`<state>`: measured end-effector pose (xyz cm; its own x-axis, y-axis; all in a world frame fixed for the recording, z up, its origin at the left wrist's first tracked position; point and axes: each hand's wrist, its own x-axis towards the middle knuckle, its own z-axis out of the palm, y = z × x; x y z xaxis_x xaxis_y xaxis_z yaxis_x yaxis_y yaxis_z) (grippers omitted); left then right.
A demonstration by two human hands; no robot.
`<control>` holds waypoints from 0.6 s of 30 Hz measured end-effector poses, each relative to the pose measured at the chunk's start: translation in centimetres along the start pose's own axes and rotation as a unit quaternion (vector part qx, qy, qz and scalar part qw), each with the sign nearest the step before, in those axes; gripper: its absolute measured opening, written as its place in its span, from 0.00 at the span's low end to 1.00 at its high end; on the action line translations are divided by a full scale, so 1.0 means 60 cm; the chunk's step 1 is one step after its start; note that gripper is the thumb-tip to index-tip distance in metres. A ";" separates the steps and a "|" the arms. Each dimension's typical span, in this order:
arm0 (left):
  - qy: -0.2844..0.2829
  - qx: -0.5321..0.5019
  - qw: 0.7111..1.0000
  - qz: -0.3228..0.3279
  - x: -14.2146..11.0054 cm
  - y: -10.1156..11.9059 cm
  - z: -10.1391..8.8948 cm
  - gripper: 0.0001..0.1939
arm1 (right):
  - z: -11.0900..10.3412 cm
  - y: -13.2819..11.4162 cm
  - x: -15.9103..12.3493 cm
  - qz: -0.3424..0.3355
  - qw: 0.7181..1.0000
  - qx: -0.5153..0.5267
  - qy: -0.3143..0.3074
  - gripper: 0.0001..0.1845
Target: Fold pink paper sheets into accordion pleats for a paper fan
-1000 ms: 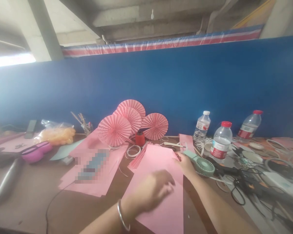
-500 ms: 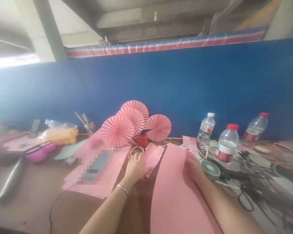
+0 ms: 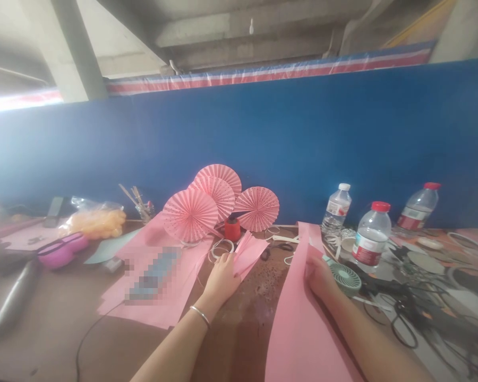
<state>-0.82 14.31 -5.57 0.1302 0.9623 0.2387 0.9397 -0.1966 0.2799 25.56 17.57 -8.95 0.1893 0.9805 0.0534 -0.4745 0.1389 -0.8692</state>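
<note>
My left hand [image 3: 222, 278], a silver bangle on its wrist, rests on the folded pleated pink paper [image 3: 247, 251] in the middle of the brown table [image 3: 56, 329]; its fingers curl on the pleats. My right hand [image 3: 321, 277] grips the edge of a large pink paper sheet [image 3: 302, 329], which stands lifted on its side and runs toward me. Just right of that hand lies a small mint handheld fan [image 3: 343, 278]. Three finished pink paper rosettes [image 3: 191, 215] lean on the blue wall behind.
A stack of pink sheets [image 3: 159, 276] lies left. A red tape roll [image 3: 232, 229], white tape rings [image 3: 220, 247], three water bottles [image 3: 368, 233], black cables and scissors [image 3: 406, 318] crowd the right. A purple case [image 3: 59, 249] and an orange bag [image 3: 93, 220] sit left.
My left hand left the large sheet and reached to the pleated paper. My right hand has swung the large sheet rightward and tilted it up, uncovering the table between.
</note>
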 end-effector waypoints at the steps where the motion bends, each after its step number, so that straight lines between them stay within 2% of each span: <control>1: 0.001 0.000 1.000 -0.002 0.000 0.000 0.000 0.27 | -0.001 0.001 0.001 0.001 1.000 0.009 0.005 0.11; 7: 0.005 -0.012 1.000 -0.023 -0.004 -0.004 0.008 0.33 | -0.007 0.008 0.006 0.012 1.000 0.024 0.003 0.12; 12: 0.001 -0.043 0.998 -0.042 0.003 -0.019 0.020 0.22 | -0.009 0.009 0.006 0.017 0.999 0.034 -0.016 0.16; 15: -0.004 -0.071 0.996 -0.057 0.008 -0.028 0.020 0.20 | -0.006 0.006 0.003 0.019 0.999 0.031 -0.017 0.16; 18: 0.029 -0.107 0.992 -0.062 0.012 -0.033 0.008 0.19 | -0.003 0.003 0.001 0.009 1.000 0.021 -0.021 0.16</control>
<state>-2.41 15.51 -6.39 -0.0066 0.9703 0.2417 0.8580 -0.1187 0.4997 25.65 17.62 -9.19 0.1442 0.9877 0.0598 -0.5125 0.1262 -0.8494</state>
